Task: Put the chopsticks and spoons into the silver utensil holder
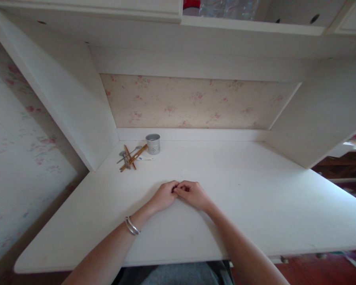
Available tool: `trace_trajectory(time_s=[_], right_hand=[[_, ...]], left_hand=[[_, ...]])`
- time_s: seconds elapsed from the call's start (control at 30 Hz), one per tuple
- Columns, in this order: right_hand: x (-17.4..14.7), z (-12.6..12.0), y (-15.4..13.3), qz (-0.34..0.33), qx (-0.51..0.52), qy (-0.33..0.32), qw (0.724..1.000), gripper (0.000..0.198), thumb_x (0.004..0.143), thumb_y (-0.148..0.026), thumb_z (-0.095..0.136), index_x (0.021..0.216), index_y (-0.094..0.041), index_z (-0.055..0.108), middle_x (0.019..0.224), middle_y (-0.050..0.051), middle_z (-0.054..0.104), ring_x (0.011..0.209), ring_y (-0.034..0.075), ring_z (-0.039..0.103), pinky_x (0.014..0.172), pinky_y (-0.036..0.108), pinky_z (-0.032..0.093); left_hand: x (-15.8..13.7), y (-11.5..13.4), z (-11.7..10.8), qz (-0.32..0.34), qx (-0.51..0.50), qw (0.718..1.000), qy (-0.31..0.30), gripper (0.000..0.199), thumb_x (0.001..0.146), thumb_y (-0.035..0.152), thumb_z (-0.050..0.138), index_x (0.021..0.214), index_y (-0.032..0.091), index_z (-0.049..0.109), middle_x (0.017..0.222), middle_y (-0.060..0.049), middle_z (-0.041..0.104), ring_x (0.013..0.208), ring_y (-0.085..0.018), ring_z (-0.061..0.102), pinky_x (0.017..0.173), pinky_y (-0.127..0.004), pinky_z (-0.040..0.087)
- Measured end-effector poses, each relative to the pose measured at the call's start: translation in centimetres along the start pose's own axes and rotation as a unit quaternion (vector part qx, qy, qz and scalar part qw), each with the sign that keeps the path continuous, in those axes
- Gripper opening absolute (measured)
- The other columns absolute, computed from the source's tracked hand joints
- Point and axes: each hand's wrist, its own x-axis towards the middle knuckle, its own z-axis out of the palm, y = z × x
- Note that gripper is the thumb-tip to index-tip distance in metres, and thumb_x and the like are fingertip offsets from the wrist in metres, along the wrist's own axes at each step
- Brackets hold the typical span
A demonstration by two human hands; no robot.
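My left hand (165, 195) and my right hand (193, 194) rest together on the white desk, fingers curled and touching where they meet. No object shows between them, though the inner fingers are partly hidden. Two silver bangles (132, 226) circle my left wrist. Beyond my left hand, toward the back left, stands an upright grey metal cup (153, 144) with small holes low in its side. Just left of it lies a crossed pile of brown wooden chopsticks (132, 159) and metal spoons (122, 154). A small white piece (144, 158) lies flat beside the pile.
The white desk (255, 206) has upright side panels, the left one (77, 103) close to the pile. Overhead runs a shelf (195, 35) with clear plastic items (225, 8) in its open compartment. Drawer knobs (284, 259) show under the front edge at right.
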Motion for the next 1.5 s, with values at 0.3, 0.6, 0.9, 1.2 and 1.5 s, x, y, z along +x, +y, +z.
trace_trajectory(time_s=[0.3, 0.6, 0.9, 1.2, 1.5], right_hand=[[0.1, 0.0, 0.3, 0.009, -0.004, 0.004, 1.0, 0.019, 0.079, -0.038, 0.062, 0.074, -0.02, 0.065, 0.061, -0.004, 0.056, 0.057, 0.01, 0.047, 0.053, 0.021, 0.033], [0.0, 0.0, 0.1, 0.002, -0.003, -0.002, 1.0, 0.019, 0.081, -0.038, 0.06, 0.078, -0.02, 0.067, 0.064, -0.003, 0.059, 0.059, 0.01, 0.048, 0.055, 0.021, 0.034], [0.1, 0.0, 0.2, 0.003, -0.006, -0.002, 1.0, 0.02, 0.08, -0.038, 0.061, 0.074, -0.019, 0.065, 0.061, -0.004, 0.056, 0.057, 0.009, 0.046, 0.053, 0.02, 0.032], [0.0, -0.1, 0.3, -0.007, -0.009, -0.01, 1.0, 0.02, 0.082, -0.037, 0.058, 0.078, -0.018, 0.064, 0.064, -0.003, 0.057, 0.059, 0.01, 0.047, 0.054, 0.021, 0.033], [-0.1, -1.6, 0.4, -0.055, -0.017, -0.102, 0.993, 0.024, 0.087, -0.028, 0.049, 0.094, -0.021, 0.07, 0.084, 0.0, 0.069, 0.075, 0.014, 0.059, 0.068, 0.023, 0.041]], left_hand=[[0.0, -0.1, 0.0, 0.008, -0.015, 1.0, -0.005, 0.028, 0.073, 0.011, 0.045, 0.093, 0.016, 0.065, 0.088, -0.003, 0.068, 0.08, -0.016, 0.058, 0.073, -0.026, 0.043], [0.0, -0.4, 0.1, 0.015, -0.013, 1.0, -0.002, 0.027, 0.073, 0.011, 0.045, 0.091, 0.016, 0.064, 0.086, -0.002, 0.066, 0.078, -0.016, 0.057, 0.071, -0.025, 0.041], [0.1, -0.6, 0.1, 0.013, -0.006, 1.0, -0.007, 0.026, 0.072, 0.01, 0.044, 0.089, 0.016, 0.063, 0.084, -0.002, 0.066, 0.078, -0.015, 0.057, 0.069, -0.024, 0.041], [0.0, -0.4, 0.1, 0.011, -0.004, 1.0, -0.003, 0.026, 0.075, 0.011, 0.045, 0.092, 0.016, 0.064, 0.088, -0.002, 0.067, 0.08, -0.016, 0.058, 0.071, -0.025, 0.042], [-0.1, 0.0, 0.0, 0.025, -0.006, 0.999, -0.021, 0.023, 0.079, 0.013, 0.047, 0.095, 0.017, 0.063, 0.089, -0.003, 0.067, 0.08, -0.015, 0.059, 0.071, -0.024, 0.042]])
